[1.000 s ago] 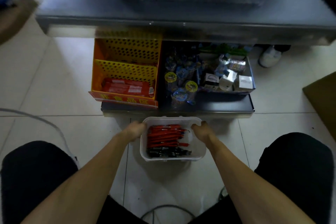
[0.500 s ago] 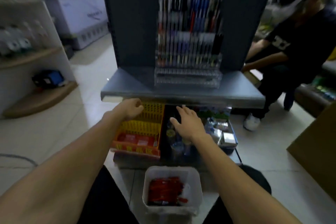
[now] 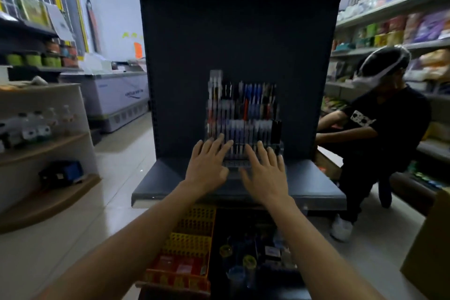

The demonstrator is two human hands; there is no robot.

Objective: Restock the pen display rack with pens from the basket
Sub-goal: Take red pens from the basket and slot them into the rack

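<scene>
A clear tiered pen display rack [image 3: 243, 114] stands on a grey shelf [image 3: 314, 182] against a dark back panel. It holds blue, black, red and white pens in upright rows. My left hand [image 3: 207, 165] and my right hand [image 3: 264, 173] are stretched out with spread fingers in front of the rack's lower tier, palms down, holding nothing. Whether the fingertips touch the rack I cannot tell. The white basket of pens is out of view below the frame.
Under the shelf sit an orange perforated bin [image 3: 187, 251] with red packs and a dark tray [image 3: 255, 258] of small bottles and boxes. A seated person in black [image 3: 372, 134] is at the right. Wooden shelves [image 3: 43, 143] stand left, a cardboard box [image 3: 428, 246] right.
My view has tilted up from the floor to the rack. Both hands let go of the white basket and rose to the rack's lower tier, fingers spreading.
</scene>
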